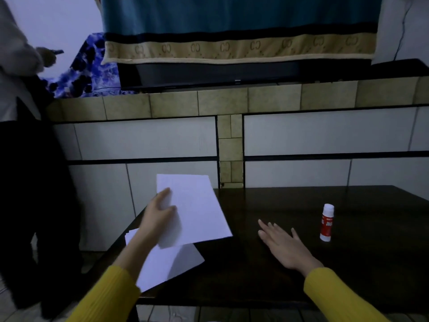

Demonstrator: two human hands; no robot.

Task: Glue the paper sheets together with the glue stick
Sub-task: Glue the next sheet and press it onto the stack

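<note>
Yellow sleeves [334,296] frame the bottom of the shot, both arms reaching in over a dark table [267,270]. Left hand [160,217] is up at the table's left end, pinching a white sheet [197,210] by its near-left edge — thumb on top, fingers tucked out of sight beneath. That sheet is lifted and tilted, its far corner rising in front of the tiled wall [325,131], its right corner hanging out over the tabletop. Below it, a small stack of paper [169,263] lies flat at the table's left edge, partly covered by the raised sheet and the forearm.

Right hand [283,245] is spread flat, palm down, fingers straight and slightly apart, holding nothing — whether it presses the table or sits just above it, I can't tell. Beyond its fingertips and to the right stands the glue stick [326,223], upright on the table, white cap on, red-and-white label, apart from both hands and well away from the paper.

Off to the far left, another person [21,94] in a light top stands beside the table. Higher up, a teal and beige cloth [232,38] drapes over something dark on the tiled ledge.
</note>
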